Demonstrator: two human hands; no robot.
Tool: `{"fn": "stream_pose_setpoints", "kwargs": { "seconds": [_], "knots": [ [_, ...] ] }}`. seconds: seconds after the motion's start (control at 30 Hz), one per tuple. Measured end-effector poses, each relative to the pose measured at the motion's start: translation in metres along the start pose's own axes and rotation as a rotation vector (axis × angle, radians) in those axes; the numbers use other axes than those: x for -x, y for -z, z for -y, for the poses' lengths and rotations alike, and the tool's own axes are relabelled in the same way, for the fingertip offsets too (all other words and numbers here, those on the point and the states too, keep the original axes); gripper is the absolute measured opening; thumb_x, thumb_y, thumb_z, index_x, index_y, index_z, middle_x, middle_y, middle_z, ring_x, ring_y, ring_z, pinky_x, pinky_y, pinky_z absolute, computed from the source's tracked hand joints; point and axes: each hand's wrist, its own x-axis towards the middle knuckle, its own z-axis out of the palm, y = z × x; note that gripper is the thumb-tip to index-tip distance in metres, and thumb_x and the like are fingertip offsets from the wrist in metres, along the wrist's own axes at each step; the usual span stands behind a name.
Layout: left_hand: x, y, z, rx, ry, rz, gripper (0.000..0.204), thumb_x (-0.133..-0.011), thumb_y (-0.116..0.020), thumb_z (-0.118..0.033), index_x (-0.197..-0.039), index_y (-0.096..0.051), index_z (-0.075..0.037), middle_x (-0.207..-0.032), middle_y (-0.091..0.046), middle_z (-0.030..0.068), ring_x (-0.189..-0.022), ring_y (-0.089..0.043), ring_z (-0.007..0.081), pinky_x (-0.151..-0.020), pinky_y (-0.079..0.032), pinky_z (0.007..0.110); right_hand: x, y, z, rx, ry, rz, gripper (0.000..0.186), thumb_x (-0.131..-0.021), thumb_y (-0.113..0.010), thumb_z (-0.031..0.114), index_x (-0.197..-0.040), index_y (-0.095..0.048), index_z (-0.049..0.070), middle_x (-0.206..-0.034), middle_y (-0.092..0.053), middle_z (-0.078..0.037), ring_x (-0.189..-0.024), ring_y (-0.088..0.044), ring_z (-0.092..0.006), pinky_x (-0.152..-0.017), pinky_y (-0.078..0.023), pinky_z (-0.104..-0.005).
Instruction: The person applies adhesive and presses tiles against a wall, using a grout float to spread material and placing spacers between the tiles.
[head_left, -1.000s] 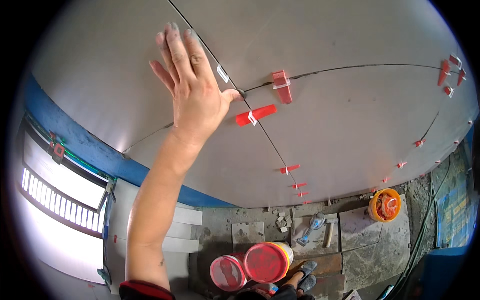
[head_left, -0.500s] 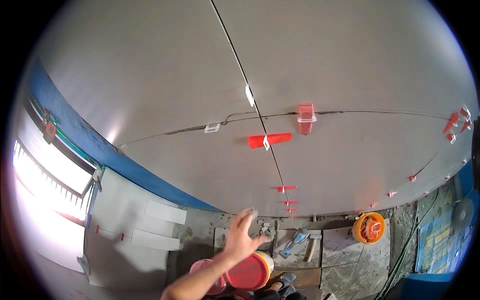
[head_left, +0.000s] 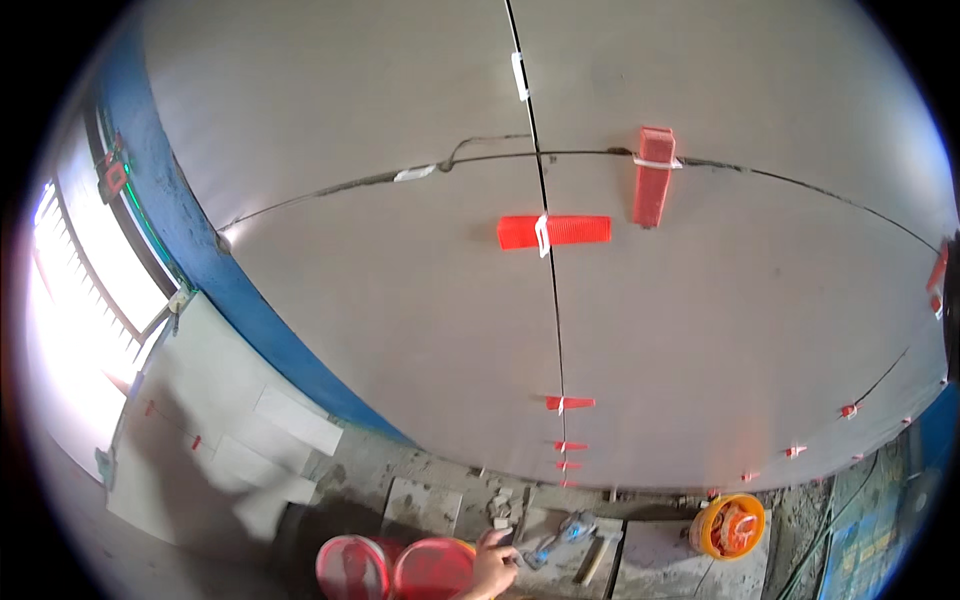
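Note:
At the lower edge my left hand (head_left: pixel 490 566) shows with curled fingers near the mouths of two buckets. Something small and greyish seems to be at its fingertips, too small to make out. My right hand is out of view. Large grey wall tiles (head_left: pixel 400 290) fill most of the view, with dark joints between them. A red wedge (head_left: pixel 580 230) passes through a white levelling clip (head_left: pixel 543 236) on the upright joint. Another red wedge (head_left: pixel 653 195) sits upright in a clip across the level joint. White clips (head_left: pixel 519 76) without wedges stand in the joints above and to the left.
Red-rimmed buckets (head_left: pixel 352 570) stand at the bottom. A blue-grey power tool (head_left: pixel 562 535) and a hammer (head_left: pixel 598 560) lie on floor boards beside a yellow bucket (head_left: pixel 727 527) of red wedges. At left are a blue wall strip (head_left: pixel 270 320), a laser level (head_left: pixel 113 178) and a bright window.
My left hand has moved down toward the lower edge, and its spread fingers have curled in. The view has shifted and come closer to the wedges at the joint crossing.

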Motion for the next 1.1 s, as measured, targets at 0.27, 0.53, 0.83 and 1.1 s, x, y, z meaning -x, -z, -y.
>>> {"fn": "stream_pose_setpoints", "kwargs": {
  "seconds": [0.27,0.53,0.83,1.1],
  "knots": [
    [-0.044,-0.090,-0.030,0.542,0.110,0.202,0.011,-0.080,-0.060,0.002,-0.077,-0.066,-0.006,-0.151,-0.039,0.0131,-0.134,-0.041,0.0367,-0.094,-0.046,0.050,-0.055,-0.031,-0.053,0.039,0.203,-0.106,0.055,-0.089,-0.050,0.047,-0.127,-0.043,0.008,-0.086,-0.063,-0.022,-0.075,-0.059,-0.0361,-0.063,-0.045,-0.0454],
    [-0.078,-0.210,0.013,0.712,-0.187,-0.136,0.006,-0.079,-0.058,0.003,-0.075,-0.061,0.000,-0.150,-0.041,0.0138,-0.065,-0.058,0.0179,-0.058,-0.046,0.036,-0.091,-0.048,-0.129,0.065,0.341,-0.203,0.055,-0.090,-0.049,0.050,-0.124,-0.047,0.007,-0.087,-0.064,-0.023,-0.077,-0.060,-0.0378,-0.066,-0.046,-0.0468],
    [-0.074,-0.225,-0.002,0.791,-0.239,-0.285,0.023,-0.074,-0.069,-0.024,-0.080,-0.066,-0.002,-0.143,-0.050,0.0162,-0.124,-0.049,0.0346,-0.100,-0.041,0.051,-0.110,-0.060,-0.174,0.072,0.395,-0.232,0.058,-0.090,-0.047,0.054,-0.120,-0.052,0.005,-0.088,-0.065,-0.024,-0.080,-0.061,-0.0397,-0.070,-0.047,-0.0485],
    [-0.081,-0.237,0.022,0.755,-0.226,-0.218,0.026,-0.078,-0.071,-0.026,-0.085,-0.070,-0.002,-0.148,-0.044,0.0163,-0.134,-0.041,0.0370,-0.106,-0.037,0.052,-0.109,-0.057,-0.186,0.118,0.386,-0.273,0.061,-0.091,-0.045,0.057,-0.117,-0.056,0.004,-0.089,-0.066,-0.025,-0.082,-0.062,-0.0413,-0.073,-0.047,-0.0499]
  ]
}}
